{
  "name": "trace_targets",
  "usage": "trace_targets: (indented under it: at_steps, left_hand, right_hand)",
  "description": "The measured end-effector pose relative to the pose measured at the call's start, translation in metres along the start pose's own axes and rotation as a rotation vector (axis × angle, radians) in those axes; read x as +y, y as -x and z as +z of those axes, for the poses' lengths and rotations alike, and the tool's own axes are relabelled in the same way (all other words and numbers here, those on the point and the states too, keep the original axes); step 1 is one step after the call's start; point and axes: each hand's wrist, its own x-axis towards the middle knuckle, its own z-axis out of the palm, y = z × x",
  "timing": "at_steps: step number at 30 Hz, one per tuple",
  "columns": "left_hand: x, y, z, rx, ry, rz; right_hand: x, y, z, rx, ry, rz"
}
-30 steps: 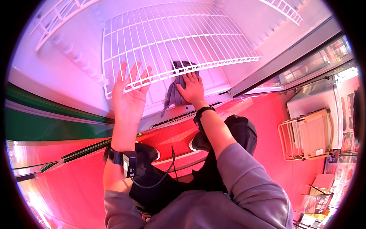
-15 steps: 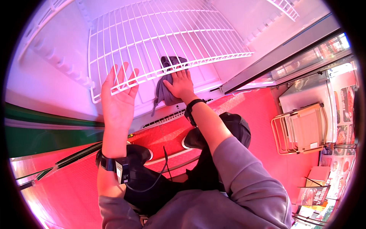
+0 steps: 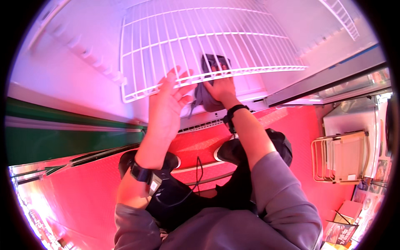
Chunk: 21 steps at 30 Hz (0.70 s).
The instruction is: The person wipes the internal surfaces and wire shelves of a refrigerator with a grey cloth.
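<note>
The grey cloth point(image 3: 205, 98) lies bunched on the white floor point(image 3: 250, 86) of the cabinet, near its front edge and below the wire shelf point(image 3: 175, 39). The shelf's bars cross the far part of the cloth, so I can't make out all its folds; the near part looks soft and creased, with a thin tail trailing to the left. My right hand point(image 3: 223, 88) lies over it with the fingers stretched out; they are partly masked by the shelf's front rail, and I can't tell how firmly they press. My left hand point(image 3: 170, 104) is loosely spread, holding nothing that I can see, its fingers at the front rail and slightly blurred; whether they touch the wire is unclear.

The shelf is a grid of thin white rods, its far end cut off at the top. Pale, smooth side walls with moulded notches flank it, washed in violet light. A slotted vent point(image 3: 201, 126) runs along the cabinet's front, partly covered by my left arm. A glossy green panel point(image 3: 62, 135) stands to the left. Below spreads a textured red floor point(image 3: 91, 187), and to the right a tan folding chair point(image 3: 349, 158) leans, bent by the lens.
</note>
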Motion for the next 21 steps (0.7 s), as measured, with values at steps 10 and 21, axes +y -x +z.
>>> trace_targets:
  at_steps: [10, 21]
  left_hand:
    - [-0.010, 0.000, 0.001, -0.161, 0.005, -0.078]
    - [-0.018, -0.001, 0.004, -0.258, -0.305, -0.179]
  right_hand:
    - [0.010, -0.026, 0.017, 0.027, 0.054, 0.009]
    - [0.008, -0.056, 0.020, 0.197, -0.020, -0.045]
